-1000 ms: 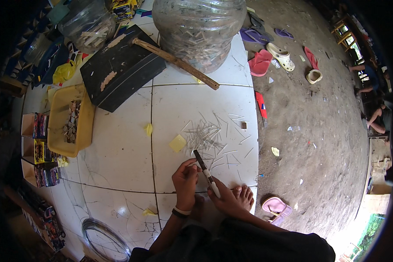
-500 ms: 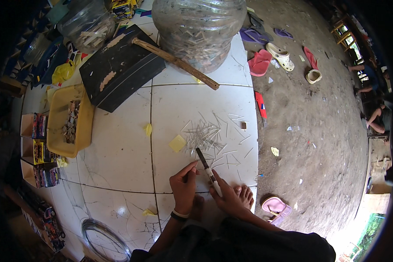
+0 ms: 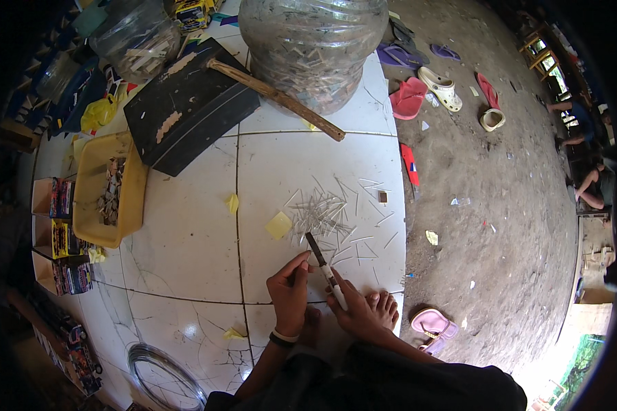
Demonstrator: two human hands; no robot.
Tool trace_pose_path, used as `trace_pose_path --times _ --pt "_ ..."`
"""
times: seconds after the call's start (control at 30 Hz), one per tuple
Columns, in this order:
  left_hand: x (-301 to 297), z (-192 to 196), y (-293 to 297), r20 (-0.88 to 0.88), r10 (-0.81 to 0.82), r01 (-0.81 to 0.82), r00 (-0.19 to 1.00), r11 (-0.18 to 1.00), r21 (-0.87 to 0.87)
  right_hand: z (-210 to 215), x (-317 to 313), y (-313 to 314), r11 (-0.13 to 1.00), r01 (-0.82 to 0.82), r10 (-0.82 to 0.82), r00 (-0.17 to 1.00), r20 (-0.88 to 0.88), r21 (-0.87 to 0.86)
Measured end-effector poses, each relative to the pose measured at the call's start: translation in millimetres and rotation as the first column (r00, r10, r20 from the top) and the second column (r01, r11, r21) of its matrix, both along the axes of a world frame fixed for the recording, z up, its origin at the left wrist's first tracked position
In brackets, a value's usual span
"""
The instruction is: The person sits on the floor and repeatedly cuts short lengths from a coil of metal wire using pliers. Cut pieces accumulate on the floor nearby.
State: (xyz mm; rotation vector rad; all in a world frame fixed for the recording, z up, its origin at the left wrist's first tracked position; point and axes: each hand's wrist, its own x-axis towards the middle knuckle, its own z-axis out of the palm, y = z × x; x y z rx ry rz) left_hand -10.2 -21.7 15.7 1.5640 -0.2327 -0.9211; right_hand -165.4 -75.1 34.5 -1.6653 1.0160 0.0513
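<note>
My right hand (image 3: 363, 312) is closed round the pale wrapped handle of a narrow, dark-bladed hand tool (image 3: 316, 249); whether it is a knife or a file I cannot tell. Its tip points away from me, toward a loose pile of thin, pale, straight pieces (image 3: 322, 214) on the white tiles. Close beside the blade, on its left, my left hand (image 3: 290, 291) is pinched, thumb against fingers. What those fingertips hold, if anything, is too small to make out. A yellow paper square (image 3: 278, 225) and a small brown block (image 3: 382, 197) lie beside the pile.
Behind the pile stand a black box (image 3: 185, 109) with a wooden stick (image 3: 281, 99) across it and a large clear plastic container (image 3: 315, 41). At left are a yellow basin (image 3: 134, 205) and small cartons (image 3: 44, 236). A wire coil (image 3: 161, 373) lies near left; sandals (image 3: 435, 329) rest on the ground.
The tool in my right hand has shifted very slightly to the left. My left hand stays pinched in nearly the same place.
</note>
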Motion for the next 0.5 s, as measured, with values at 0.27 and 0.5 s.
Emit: trace_pose_path --times 0.27,0.5 --pt "-2 0 -5 -0.043 0.036 -0.038 0.998 0.999 -0.039 -12 3 4 0.997 0.028 -0.013 0.980 0.198 -0.072" --pt "-2 3 -6 -0.105 0.037 -0.042 0.994 0.998 -0.046 -18 0 6 0.998 0.061 -0.061 0.978 0.201 0.002"
